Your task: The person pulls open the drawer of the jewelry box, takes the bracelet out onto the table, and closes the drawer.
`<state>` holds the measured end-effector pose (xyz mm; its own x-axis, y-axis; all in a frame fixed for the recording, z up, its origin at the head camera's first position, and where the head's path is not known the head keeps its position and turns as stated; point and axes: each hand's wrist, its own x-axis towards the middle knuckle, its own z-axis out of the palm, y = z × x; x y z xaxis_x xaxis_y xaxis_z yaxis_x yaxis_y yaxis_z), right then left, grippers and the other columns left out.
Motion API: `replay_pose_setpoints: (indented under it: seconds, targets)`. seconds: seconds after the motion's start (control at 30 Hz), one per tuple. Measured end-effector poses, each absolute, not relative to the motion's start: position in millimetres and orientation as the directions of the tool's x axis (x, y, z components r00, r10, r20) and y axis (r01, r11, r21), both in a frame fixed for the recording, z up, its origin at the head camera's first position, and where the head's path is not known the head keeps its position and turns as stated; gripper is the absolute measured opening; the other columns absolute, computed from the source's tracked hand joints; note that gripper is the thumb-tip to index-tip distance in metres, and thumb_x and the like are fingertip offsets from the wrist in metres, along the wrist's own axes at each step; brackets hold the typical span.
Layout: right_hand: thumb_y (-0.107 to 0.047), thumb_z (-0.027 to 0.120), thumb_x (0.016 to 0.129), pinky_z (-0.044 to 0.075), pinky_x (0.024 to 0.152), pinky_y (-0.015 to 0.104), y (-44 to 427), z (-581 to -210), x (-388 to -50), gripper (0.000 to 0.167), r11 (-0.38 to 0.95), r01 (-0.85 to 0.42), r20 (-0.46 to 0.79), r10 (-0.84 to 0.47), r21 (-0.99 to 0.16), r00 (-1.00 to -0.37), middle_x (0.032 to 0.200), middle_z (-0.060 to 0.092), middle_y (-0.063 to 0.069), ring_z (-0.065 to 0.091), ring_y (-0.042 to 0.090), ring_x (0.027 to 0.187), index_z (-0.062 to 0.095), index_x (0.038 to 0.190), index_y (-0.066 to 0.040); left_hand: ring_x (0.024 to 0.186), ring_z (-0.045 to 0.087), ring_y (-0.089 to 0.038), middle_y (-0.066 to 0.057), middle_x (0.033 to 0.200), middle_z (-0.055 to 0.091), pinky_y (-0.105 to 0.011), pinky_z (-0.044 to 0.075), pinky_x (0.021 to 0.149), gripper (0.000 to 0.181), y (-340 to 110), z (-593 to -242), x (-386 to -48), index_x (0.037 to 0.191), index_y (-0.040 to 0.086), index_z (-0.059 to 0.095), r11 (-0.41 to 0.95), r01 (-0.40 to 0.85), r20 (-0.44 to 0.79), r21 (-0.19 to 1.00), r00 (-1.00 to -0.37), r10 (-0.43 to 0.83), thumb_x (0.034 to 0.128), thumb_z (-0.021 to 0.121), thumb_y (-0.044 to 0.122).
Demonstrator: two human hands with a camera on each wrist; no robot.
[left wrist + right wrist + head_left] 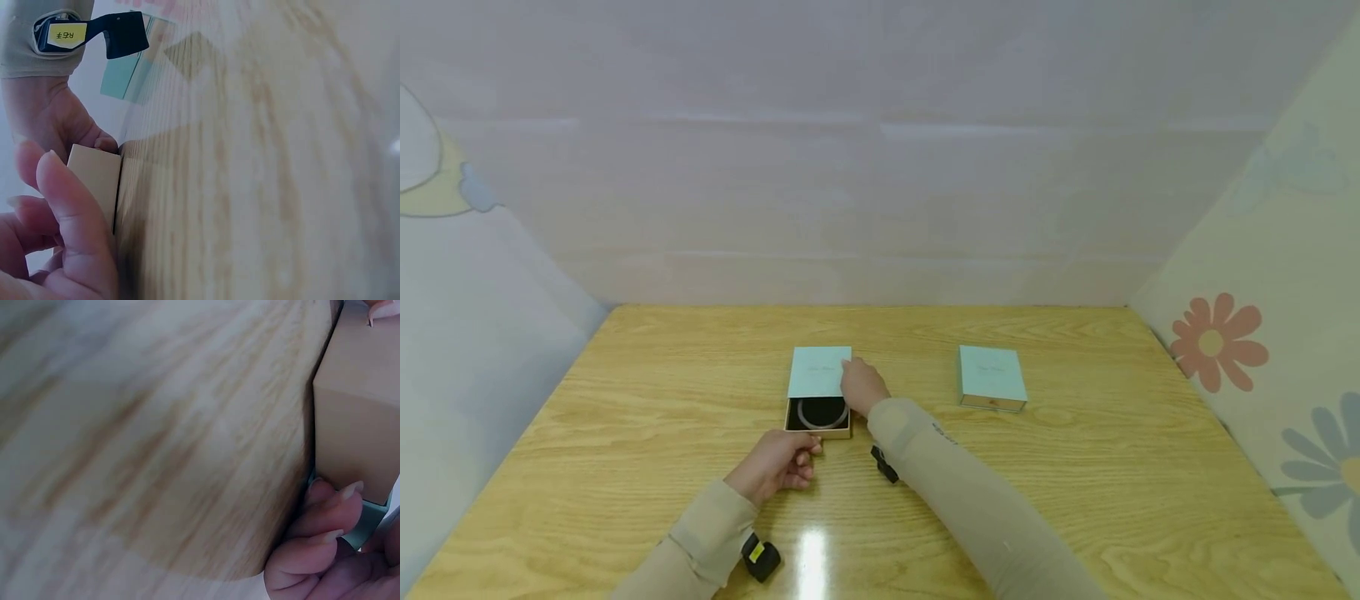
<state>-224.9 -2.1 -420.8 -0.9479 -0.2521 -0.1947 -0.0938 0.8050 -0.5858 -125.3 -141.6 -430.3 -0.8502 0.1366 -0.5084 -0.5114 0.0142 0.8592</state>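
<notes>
A light-teal box sleeve [820, 372] lies left of the table's middle, its tan drawer [829, 433] slid partly out towards the front. Inside the drawer a grey ring-shaped item [838, 422] rests on black lining. At the drawer's front edge, my left hand [777, 463] pinches with thumb and index finger, the other fingers curled. My right hand [863, 386] grips the sleeve's right side. In the left wrist view the drawer [97, 178] stands beside my left fingers [78, 219]. Curled right fingers [319, 519] lie along the drawer [356, 437] in the right wrist view.
A second teal box [991, 375], closed, sits to the right on the wooden table [1112, 433]. Pale walls border the table's back and both sides, the right one with printed flowers [1217, 342]. Both wrists wear black camera mounts.
</notes>
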Motion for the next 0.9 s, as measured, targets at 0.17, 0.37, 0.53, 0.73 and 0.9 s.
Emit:
replay_pose_setpoints:
  seconds: [0.17,0.37,0.53,0.73,0.9]
  targets:
    - [-0.010,0.032,0.107,0.051,0.064,0.034,-0.4,-421.2,-227.4,0.038,0.813,-0.106,-0.188,-0.256,-0.573,-0.948,0.134,0.049,0.024,0.051,0.023,0.058,0.053,0.133,0.006,0.047,0.049,-0.006,0.006,0.054,0.042,-0.020,0.048,0.046,0.018,-139.6,-430.7,-128.2,0.079,0.004,0.060,0.019,-0.510,-0.508,0.860,-0.852,0.124,0.0929,0.048,0.006]
    - [-0.013,0.031,0.108,0.052,0.062,0.035,1.4,-421.5,-229.2,0.039,0.796,-0.070,-0.200,-0.234,-0.602,-0.951,0.131,0.051,0.024,0.055,0.026,0.061,0.052,0.132,0.008,0.047,0.050,-0.005,0.006,0.053,0.042,-0.020,0.048,0.046,0.017,-139.3,-432.9,-131.3,0.081,0.004,0.060,0.019,-0.509,-0.507,0.861,-0.852,0.134,0.0925,0.048,0.005]
    - [-0.017,0.029,0.108,0.050,0.061,0.034,0.2,-423.8,-231.0,0.041,0.782,-0.043,-0.202,-0.213,-0.621,-0.956,0.128,0.052,0.023,0.053,0.025,0.062,0.050,0.132,0.010,0.047,0.050,-0.005,0.006,0.053,0.042,-0.020,0.048,0.046,0.016,-140.2,-433.8,-133.8,0.082,0.002,0.060,0.012,-0.515,-0.512,0.857,-0.848,0.134,0.0925,0.048,0.005]
    - [-0.019,0.028,0.109,0.045,0.049,0.030,-2.2,-424.6,-229.8,0.043,0.763,-0.014,-0.229,-0.211,-0.646,-0.950,0.124,0.053,0.026,0.048,0.022,0.053,0.046,0.133,0.012,0.046,0.051,-0.005,0.005,0.054,0.043,-0.019,0.049,0.046,0.014,-142.7,-435.2,-132.7,0.083,0.001,0.059,0.009,-0.525,-0.521,0.851,-0.844,0.130,0.0924,0.049,0.005]
    - [-0.017,0.029,0.108,0.047,0.051,0.031,-1.1,-422.8,-228.9,0.042,0.789,-0.056,-0.205,-0.225,-0.611,-0.953,0.125,0.053,0.025,0.049,0.022,0.055,0.053,0.125,0.013,0.047,0.051,-0.005,0.006,0.054,0.043,-0.019,0.048,0.046,0.013,-142.5,-435.3,-132.1,0.084,0.002,0.059,0.003,-0.513,-0.509,0.858,-0.850,0.140,0.0919,0.049,0.005]
